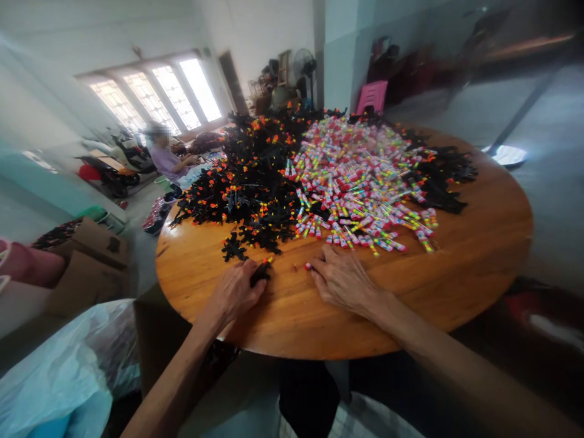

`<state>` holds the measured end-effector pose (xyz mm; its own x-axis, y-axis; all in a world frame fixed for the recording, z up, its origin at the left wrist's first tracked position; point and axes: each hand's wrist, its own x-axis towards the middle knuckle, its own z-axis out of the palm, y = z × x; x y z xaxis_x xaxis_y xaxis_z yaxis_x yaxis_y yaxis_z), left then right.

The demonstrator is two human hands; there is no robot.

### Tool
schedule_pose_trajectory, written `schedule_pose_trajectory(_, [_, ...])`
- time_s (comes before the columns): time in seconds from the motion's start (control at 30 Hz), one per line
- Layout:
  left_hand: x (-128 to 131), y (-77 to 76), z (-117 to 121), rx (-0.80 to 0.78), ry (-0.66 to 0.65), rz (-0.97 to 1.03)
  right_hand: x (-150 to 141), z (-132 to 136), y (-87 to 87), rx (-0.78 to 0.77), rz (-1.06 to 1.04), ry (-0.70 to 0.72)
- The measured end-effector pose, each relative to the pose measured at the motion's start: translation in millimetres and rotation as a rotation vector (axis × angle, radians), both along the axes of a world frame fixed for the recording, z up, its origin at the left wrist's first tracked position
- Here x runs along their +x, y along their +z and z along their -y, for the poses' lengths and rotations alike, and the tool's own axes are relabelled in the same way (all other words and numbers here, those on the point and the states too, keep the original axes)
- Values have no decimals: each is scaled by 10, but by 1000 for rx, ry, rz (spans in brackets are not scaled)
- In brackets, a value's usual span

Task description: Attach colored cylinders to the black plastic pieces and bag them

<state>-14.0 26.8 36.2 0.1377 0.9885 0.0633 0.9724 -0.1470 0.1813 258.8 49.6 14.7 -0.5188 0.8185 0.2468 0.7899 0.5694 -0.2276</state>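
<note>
My left hand (236, 291) is closed around a black plastic piece with an orange tip (261, 272), just above the near part of the round wooden table (292, 322). My right hand (343, 278) rests at the tabletop, thumb and fingers pinched on a small red-ended tube (308, 266); most of it is hidden by the fingers. Beyond my right hand spreads a heap of small pink, white and yellow tubes (360, 188). A pile of black pieces with orange tips (255, 176) lies beyond my left hand. One black piece (234, 246) sits apart at the pile's near edge.
A tiny reddish bit (295, 266) lies between my hands. Cardboard boxes (91, 267) and a plastic bag (77, 359) stand at the left. Another person (166, 157) sits farther back near the window. A pink stool (373, 97) and a fan (305, 64) are behind the table.
</note>
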Motion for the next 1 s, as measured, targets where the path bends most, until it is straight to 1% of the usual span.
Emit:
schedule_pose_trajectory(0.07, [41,2,40,7,148,11,12,-5,37,48,-18,0])
schedule_pose_trajectory(0.1, [37,11,61,17,180,26,18,-12,46,70,-22,11])
schedule_pose_trajectory(0.13, [17,25,82,27,168,45,23,-23,47,85,-22,34])
schedule_pose_trajectory(0.17, [-14,45,107,44,118,68,28,-35,41,90,-23,59])
schedule_pose_trajectory(0.2, [-53,67,134,63,37,89,32,-48,29,83,-25,82])
schedule_pose_trajectory(0.27, [-129,106,192,94,-176,100,43,-74,-1,54,-33,101])
schedule_pose_trajectory(0.33, [-176,116,240,106,-373,55,57,-96,-27,35,-42,99])
schedule_pose_trajectory(0.4, [-184,92,254,85,-501,-7,65,-115,-43,21,-45,114])
schedule_pose_trajectory(0.43, [-175,73,245,73,-535,-22,64,-123,-48,14,-46,124])
schedule_pose_trajectory(0.53, [-112,28,177,79,-560,-14,28,-149,-59,-4,-46,129])
schedule_pose_trajectory(0.67, [17,42,93,175,-539,-74,-53,-170,-88,-7,-28,117])
schedule_pose_trajectory(0.77, [105,22,62,194,-572,-68,-76,-146,-116,18,-37,144])
schedule_pose_trajectory(0.87, [168,-61,27,200,-601,10,-66,-90,-134,33,-86,151])
schedule_pose_trajectory(1.0, [236,-175,-20,279,-556,61,-60,-47,-144,13,-177,156])
